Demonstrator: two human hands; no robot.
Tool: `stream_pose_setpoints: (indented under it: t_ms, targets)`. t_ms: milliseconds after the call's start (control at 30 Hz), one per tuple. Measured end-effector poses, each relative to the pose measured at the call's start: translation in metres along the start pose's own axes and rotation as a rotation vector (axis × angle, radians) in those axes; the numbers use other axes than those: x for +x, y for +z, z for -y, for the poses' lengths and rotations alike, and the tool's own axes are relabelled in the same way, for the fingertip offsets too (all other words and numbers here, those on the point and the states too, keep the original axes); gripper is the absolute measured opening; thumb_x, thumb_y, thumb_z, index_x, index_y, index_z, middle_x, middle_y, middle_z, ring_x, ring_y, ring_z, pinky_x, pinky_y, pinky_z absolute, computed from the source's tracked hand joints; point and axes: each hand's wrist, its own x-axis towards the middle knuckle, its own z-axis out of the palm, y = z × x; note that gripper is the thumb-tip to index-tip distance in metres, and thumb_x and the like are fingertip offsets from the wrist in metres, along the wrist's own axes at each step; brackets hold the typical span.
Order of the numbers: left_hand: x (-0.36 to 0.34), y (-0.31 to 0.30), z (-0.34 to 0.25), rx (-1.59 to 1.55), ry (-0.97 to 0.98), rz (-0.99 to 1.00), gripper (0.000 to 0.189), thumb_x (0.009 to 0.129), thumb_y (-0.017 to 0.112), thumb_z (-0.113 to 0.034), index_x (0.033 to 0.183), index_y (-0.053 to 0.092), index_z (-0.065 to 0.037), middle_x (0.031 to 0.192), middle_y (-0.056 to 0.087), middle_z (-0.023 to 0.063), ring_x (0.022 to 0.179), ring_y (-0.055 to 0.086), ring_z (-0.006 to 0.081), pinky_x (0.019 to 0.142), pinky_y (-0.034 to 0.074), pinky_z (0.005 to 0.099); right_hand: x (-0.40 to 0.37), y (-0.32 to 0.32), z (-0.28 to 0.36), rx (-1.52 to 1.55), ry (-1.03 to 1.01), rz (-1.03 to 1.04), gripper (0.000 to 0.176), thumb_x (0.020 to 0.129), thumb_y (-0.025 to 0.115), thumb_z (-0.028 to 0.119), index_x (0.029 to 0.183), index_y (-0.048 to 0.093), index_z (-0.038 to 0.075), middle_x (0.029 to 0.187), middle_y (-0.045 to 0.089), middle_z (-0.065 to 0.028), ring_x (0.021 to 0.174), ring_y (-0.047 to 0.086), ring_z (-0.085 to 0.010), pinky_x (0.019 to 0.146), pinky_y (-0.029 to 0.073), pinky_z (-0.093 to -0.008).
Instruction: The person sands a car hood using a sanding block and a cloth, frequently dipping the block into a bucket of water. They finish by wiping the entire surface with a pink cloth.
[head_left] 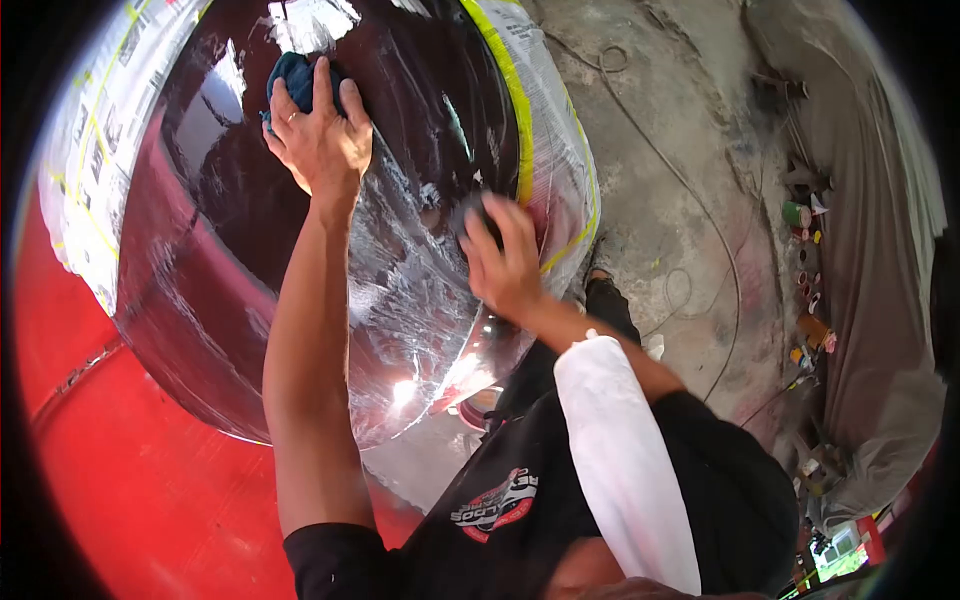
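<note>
The left hand is holding a bunched blue cloth down on a dark glossy panel; the right hand, blurred, is holding what seems to be a dark pad against the same panel; whitish streaks are running over the surface near it; yellow tape and clear sheeting are edging the panel's right side; a cable is lying across the concrete floor; a white cloth is hanging beside the right arm.

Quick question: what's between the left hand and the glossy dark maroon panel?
In the head view, a bunched dark teal cloth lies between them, under the fingers of the left hand, against the panel.
</note>
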Motion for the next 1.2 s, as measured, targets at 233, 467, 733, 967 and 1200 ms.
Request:
stream_pose_setpoints:
  t_ms: [233,467,733,967,1200]
  targets:
    - [0.001,0.002,0.004,-0.059,0.018,-0.044,0.047,0.098,0.050,-0.050,0.140,0.059,-0.032,0.151,0.042,0.0242,0.140,0.040,0.0404,0.117,0.025,0.0592,0.132,0.029,-0.014,-0.093,-0.070,-0.022,0.032,0.083,0.070,0.010,0.113,0.065,0.002,0.123,0.062,-0.0195,0.114,0.058,-0.0383,0.098,0.049,-0.0445]
    - [0.006,-0.004,0.002,-0.017,0.012,-0.056,0.045,0.099,0.051,-0.048,0.141,0.057,-0.035,0.151,0.042,0.0223,0.139,0.041,0.0397,0.117,0.025,0.0589,0.116,0.031,-0.024,-0.007,-0.276,-0.014,0.034,0.079,0.073,0.005,0.113,0.070,0.000,0.122,0.064,-0.0228,0.111,0.062,-0.0398,0.097,0.051,-0.0466]
    - [0.000,-0.018,-0.002,-0.048,0.032,-0.028,0.043,0.098,0.054,-0.034,0.135,0.063,-0.013,0.147,0.044,0.0254,0.138,0.041,0.0408,0.117,0.027,0.0568,0.031,0.001,-0.003,0.123,0.016,0.245,0.030,0.081,0.075,0.012,0.109,0.073,0.004,0.122,0.067,-0.0172,0.111,0.064,-0.0337,0.099,0.050,-0.0438]
    - [-0.003,-0.002,0.004,-0.046,0.022,-0.065,0.044,0.099,0.051,-0.046,0.142,0.056,-0.034,0.151,0.043,0.0211,0.141,0.040,0.0387,0.115,0.027,0.0607,0.182,0.054,-0.039,0.023,-0.183,0.003,0.039,0.083,0.071,0.009,0.120,0.064,0.003,0.122,0.062,-0.0218,0.112,0.059,-0.0407,0.097,0.048,-0.0477]
    - [0.001,-0.002,0.003,-0.062,-0.003,-0.062,0.043,0.100,0.051,-0.043,0.140,0.058,-0.030,0.149,0.044,0.0213,0.139,0.040,0.0385,0.116,0.025,0.0619,0.066,0.007,-0.022,0.080,-0.202,0.129,0.042,0.078,0.075,0.004,0.119,0.067,-0.001,0.125,0.062,-0.0220,0.119,0.059,-0.0402,0.106,0.045,-0.0475]
